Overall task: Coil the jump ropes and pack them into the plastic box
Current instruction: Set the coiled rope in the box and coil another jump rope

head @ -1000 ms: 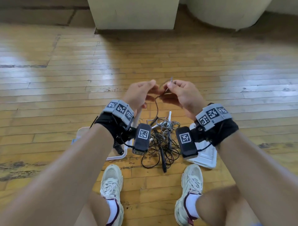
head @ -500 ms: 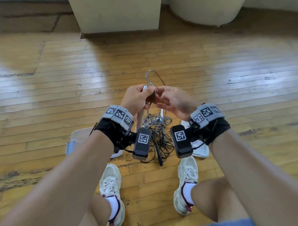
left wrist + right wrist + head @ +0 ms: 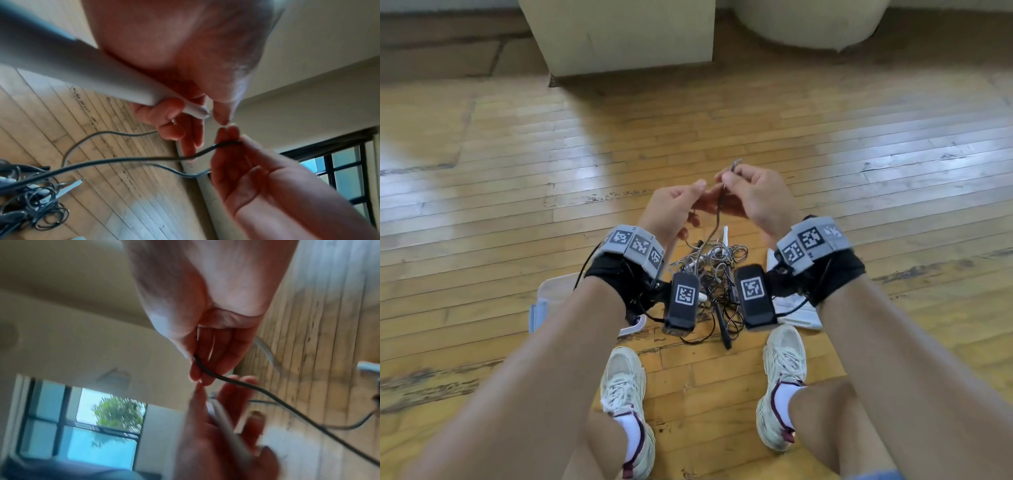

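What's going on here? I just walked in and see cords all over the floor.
A person sitting on the wooden floor is sorting jump ropes. The left hand grips a white handle, and the right hand pinches a dark cord. The rest is a tangled pile between the feet, and the plastic box beside it holds no rope that shows.

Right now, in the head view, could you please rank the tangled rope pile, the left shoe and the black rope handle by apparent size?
1. Tangled rope pile, partly hidden by the wrist cameras.
2. Left shoe, though nearer the camera, so unsure against the pile.
3. Black rope handle.
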Motion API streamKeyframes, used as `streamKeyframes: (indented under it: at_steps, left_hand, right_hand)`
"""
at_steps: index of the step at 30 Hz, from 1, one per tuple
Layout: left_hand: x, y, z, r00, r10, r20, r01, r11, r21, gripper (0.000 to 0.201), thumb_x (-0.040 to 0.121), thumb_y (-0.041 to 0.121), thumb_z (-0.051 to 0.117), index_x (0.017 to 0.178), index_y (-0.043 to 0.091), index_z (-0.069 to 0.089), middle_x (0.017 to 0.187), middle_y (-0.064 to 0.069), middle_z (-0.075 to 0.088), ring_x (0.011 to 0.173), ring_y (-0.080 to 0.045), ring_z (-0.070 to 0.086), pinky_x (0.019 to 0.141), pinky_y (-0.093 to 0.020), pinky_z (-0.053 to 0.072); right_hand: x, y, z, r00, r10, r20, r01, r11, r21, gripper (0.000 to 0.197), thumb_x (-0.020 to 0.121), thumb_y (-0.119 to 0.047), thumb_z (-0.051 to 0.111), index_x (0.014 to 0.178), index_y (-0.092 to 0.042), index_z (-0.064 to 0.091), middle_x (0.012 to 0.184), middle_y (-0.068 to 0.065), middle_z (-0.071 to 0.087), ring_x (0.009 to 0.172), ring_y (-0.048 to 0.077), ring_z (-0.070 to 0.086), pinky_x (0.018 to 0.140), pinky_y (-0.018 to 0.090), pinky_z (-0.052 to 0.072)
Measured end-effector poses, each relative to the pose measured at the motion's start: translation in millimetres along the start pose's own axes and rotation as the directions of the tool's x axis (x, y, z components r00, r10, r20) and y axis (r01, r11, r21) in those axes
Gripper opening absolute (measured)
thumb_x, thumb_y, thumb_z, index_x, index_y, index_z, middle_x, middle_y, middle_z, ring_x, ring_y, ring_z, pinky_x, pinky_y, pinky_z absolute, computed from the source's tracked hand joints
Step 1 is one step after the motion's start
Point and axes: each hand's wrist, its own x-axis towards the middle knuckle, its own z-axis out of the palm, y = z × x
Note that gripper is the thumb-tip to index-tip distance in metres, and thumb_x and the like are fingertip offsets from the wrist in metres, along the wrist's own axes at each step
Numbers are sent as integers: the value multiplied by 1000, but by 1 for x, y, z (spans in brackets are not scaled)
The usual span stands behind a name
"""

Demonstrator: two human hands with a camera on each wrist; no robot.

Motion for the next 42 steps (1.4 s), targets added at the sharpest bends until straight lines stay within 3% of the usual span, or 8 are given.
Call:
streamKeyframes:
  at_steps: [8, 13, 16, 21, 28, 36, 39, 42]
  left_hand:
    - [-19, -8, -3, 996, 31, 80, -34, 999, 43, 22, 101, 23, 56, 89, 8, 67, 79, -5, 70, 56, -11, 51, 44, -19, 36]
    - [-28, 13, -12, 985, 77, -155, -103, 981, -163, 26, 102, 18, 54, 88, -1, 65, 71, -12, 64, 50, -17, 51, 43, -22, 36]
    - [-29, 16, -26, 974, 64, -217, -137, 932, -337, 25, 103, 19, 54, 85, 4, 63, 70, -7, 62, 50, -12, 50, 41, -20, 38]
    - [-31, 14, -42, 974, 72, -216, -161, 888, -430, 22, 105, 21, 51, 91, 5, 58, 72, -5, 60, 49, -10, 46, 39, -18, 36]
    - [-33, 0, -47, 986, 47, -160, -67, 990, -124, 28, 106, 22, 46, 97, 5, 66, 91, -11, 70, 71, -20, 63, 64, -30, 52]
    - [-48, 3, -41, 999, -39, -6, 36, 957, -287, 36, 108, 22, 38, 119, -6, 58, 88, -20, 71, 79, -32, 72, 76, -38, 61]
    - [-50, -4, -46, 1000, -11, 17, 15, 971, -237, 38, 109, 31, 36, 101, 3, 60, 75, -12, 64, 73, -29, 64, 85, -48, 56]
    - [-48, -11, -51, 999, -39, 1, 38, 971, -236, 38, 105, 40, 46, 89, 8, 60, 63, -2, 56, 60, -22, 54, 68, -39, 54]
  right_hand:
    - [26, -21, 3, 996, 83, -27, -56, 842, 536, 19, 104, -2, 44, 98, -3, 61, 97, 15, 71, 89, 23, 70, 86, 33, 59]
    - [20, -16, 35, 943, 181, 281, -241, 950, 196, 31, 99, 9, 40, 112, -3, 65, 112, 18, 70, 99, 25, 67, 93, 37, 58]
    - [12, -8, 47, 878, 143, 458, -96, 988, -123, 41, 91, 13, 46, 119, -12, 64, 122, 6, 69, 115, 22, 64, 106, 43, 50]
    - [-1, -3, 46, 802, 176, 571, 26, 944, -328, 10, 100, -9, 56, 107, -11, 64, 110, 8, 74, 96, 20, 70, 83, 31, 53]
    - [2, -19, 38, 922, 138, 362, -171, 983, 61, 14, 105, -8, 48, 101, -4, 61, 91, 13, 73, 84, 26, 73, 78, 38, 63]
    - [14, -24, 53, 939, 152, 307, -307, 771, 557, 14, 106, -6, 42, 102, -3, 54, 92, 14, 70, 77, 25, 72, 68, 31, 61]
    - [20, -17, 56, 952, 196, 234, -300, 748, 592, 14, 106, -6, 43, 101, -4, 55, 91, 12, 68, 77, 23, 71, 67, 29, 60]
    - [23, -13, 57, 959, 214, 184, -267, 901, 343, 16, 103, -14, 52, 100, -4, 63, 85, 9, 71, 78, 21, 70, 68, 29, 60]
